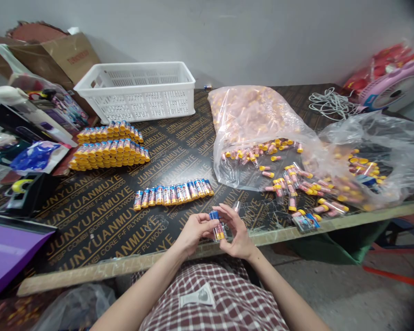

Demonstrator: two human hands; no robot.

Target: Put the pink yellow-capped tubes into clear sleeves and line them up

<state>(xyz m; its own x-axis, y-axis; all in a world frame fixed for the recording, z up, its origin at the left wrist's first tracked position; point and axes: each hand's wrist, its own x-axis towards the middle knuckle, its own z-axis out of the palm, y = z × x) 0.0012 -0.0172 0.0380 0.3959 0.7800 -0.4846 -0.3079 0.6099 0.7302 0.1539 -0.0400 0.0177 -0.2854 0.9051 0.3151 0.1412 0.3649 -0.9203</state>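
Note:
Just above the table's front edge, a small clear tube (219, 231) with a yellow end and a blue-topped printed label stands roughly upright between my hands. My left hand (194, 233) pinches it between thumb and fingers. Curved around its other side, my right hand (239, 235) grips it with thumb and fingertips. Behind my hands stretches a row of labelled tubes (174, 195) with yellow bottoms and blue tops. To the right lie loose unlabelled tubes (291, 184) with pink contents and yellow caps. A small stack of printed labels (305, 222) rests near the front edge.
Stacked labelled tubes (110, 149) sit at the left, before a white plastic basket (141, 99). A large clear bag (255, 110) spills tubes at the right. Beyond are a white cable (331, 103) and a pink fan (395, 89). A black tape dispenser (27, 195) stands far left.

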